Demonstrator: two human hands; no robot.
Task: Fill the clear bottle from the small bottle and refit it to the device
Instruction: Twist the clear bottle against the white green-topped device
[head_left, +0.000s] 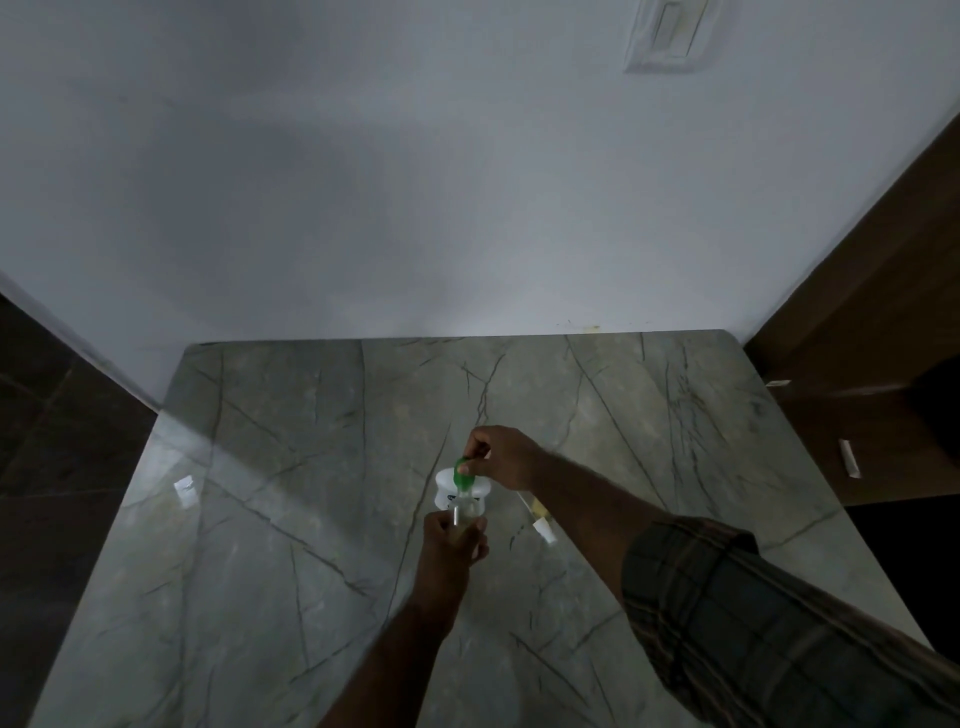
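Indoor home room, dim light. Grey-green marble-look tabletop (311, 467) fills 6 o'clock, set against a plain white painted wall (363, 182) at 12. Household switch plate (670, 34) on the wall at 1 o'clock. Dark wooden furniture (857, 312) (cabinet or door, cannot tell) at 3; dark tiled floor (52, 415) at 9.

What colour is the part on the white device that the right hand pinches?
Green part, pinched by the right hand, clearest in the head view.
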